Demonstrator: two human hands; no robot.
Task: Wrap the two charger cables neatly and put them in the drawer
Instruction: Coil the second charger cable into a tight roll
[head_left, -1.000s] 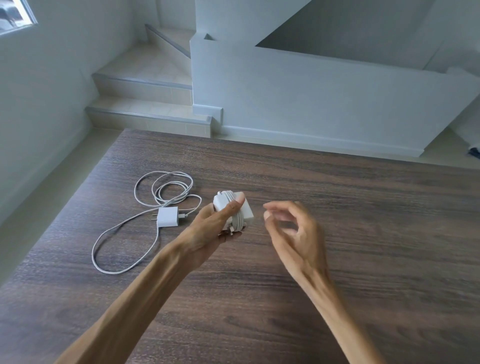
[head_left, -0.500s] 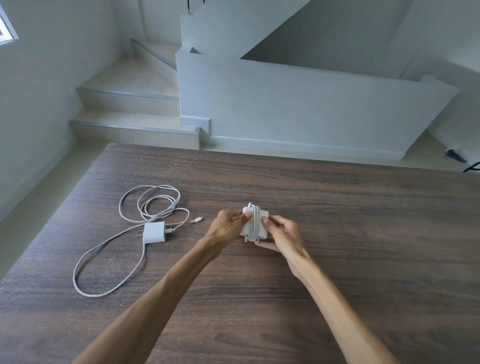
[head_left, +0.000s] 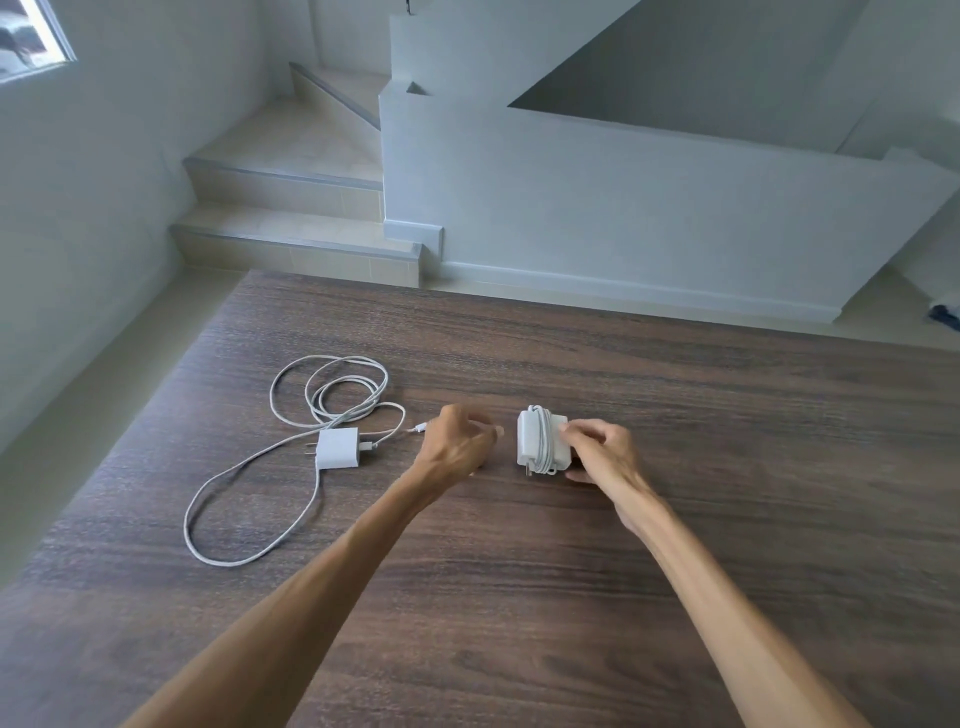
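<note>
Head view. Wrapped charger (head_left: 540, 441), cable wound round its white block, stood near middle of desk (head_left: 727, 415). Right grip (head_left: 602, 454) held it from right side, fingers curled on block's top, thumb low at near corner. Left grip (head_left: 457, 441) just left of it, apart, fingers loosely curled, holding nothing. Loose charger (head_left: 338, 448) lay flat toward desk's left edge, well apart from wrapped one; its cable (head_left: 249, 488) sprawled in open loops toward far and near sides. Stairs (head_left: 291, 208) beyond desk's far edge.
</note>
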